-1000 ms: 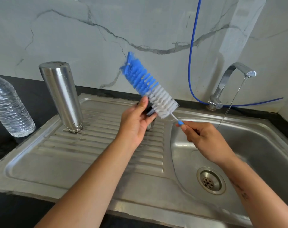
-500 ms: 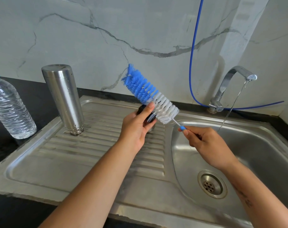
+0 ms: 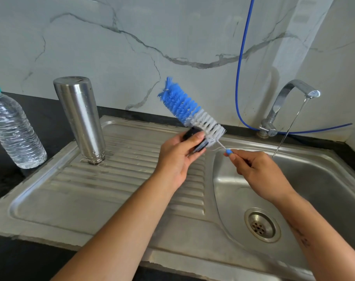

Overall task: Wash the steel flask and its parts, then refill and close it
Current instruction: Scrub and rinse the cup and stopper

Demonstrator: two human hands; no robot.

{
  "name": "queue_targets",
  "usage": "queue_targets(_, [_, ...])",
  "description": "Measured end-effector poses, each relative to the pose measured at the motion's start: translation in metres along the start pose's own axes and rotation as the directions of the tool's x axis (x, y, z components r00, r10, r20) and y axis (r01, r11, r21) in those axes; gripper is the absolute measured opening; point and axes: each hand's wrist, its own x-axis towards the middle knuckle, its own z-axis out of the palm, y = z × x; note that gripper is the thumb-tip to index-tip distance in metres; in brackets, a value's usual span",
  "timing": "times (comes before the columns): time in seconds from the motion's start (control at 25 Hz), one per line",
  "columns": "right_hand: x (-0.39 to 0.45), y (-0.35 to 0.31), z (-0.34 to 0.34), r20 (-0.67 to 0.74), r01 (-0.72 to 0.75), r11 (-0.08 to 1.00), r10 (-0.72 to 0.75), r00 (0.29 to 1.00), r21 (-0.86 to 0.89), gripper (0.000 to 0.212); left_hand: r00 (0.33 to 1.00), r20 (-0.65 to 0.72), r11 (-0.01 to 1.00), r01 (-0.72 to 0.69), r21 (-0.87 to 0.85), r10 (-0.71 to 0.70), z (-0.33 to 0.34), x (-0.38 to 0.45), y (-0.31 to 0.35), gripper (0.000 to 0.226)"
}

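A white marble-look wall with grey veins backs a black counter, into which a steel sink (image 3: 324, 179) with a ribbed drainboard (image 3: 115, 179) is set. On the drainboard, far left, the steel flask (image 3: 80, 118) stands upside down, mouth on the ribs, leaning a little. Just left of it, on the counter, stands a clear plastic water bottle (image 3: 13, 130) with a teal cap. At the far right the tap (image 3: 284, 102) runs a thin stream into the basin, and a blue hose (image 3: 240, 63) hangs down the wall beside it. Over the middle of the drainboard the left hand (image 3: 176, 159) grips a small dark flask cap (image 3: 193, 136), fingers curled round it. The right hand (image 3: 259, 171) pinches the blue handle of a bottle brush (image 3: 189, 112), whose white bristles press against the cap while the blue tip points up and left. The drain (image 3: 261, 225) lies near the right forearm.
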Motion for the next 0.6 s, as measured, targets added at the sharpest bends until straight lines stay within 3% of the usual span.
queue_targets(0.2, [-0.009,-0.002,-0.007,0.097,0.019,0.998,-0.024,0.995,0.052,0.021,0.996,-0.076,0.992,-0.064,-0.113,0.056,-0.013,0.010,0.014,0.024])
queue_targets(0.32, [-0.008,0.003,-0.005,0.059,0.019,0.999,-0.020,0.998,0.028,0.029,0.997,-0.062,0.994,-0.048,-0.099,0.042,-0.011,0.009,0.009,0.031])
queue_targets(0.44, [-0.004,0.007,-0.001,0.024,0.032,0.999,-0.033,0.999,0.032,0.040,0.996,-0.085,0.998,-0.014,-0.062,0.009,-0.010,0.009,0.008,0.024])
queue_targets(0.6, [-0.006,0.007,-0.002,0.046,0.034,0.998,-0.037,0.998,0.052,0.035,0.989,-0.149,0.991,-0.036,-0.126,0.017,-0.011,0.011,0.012,0.020])
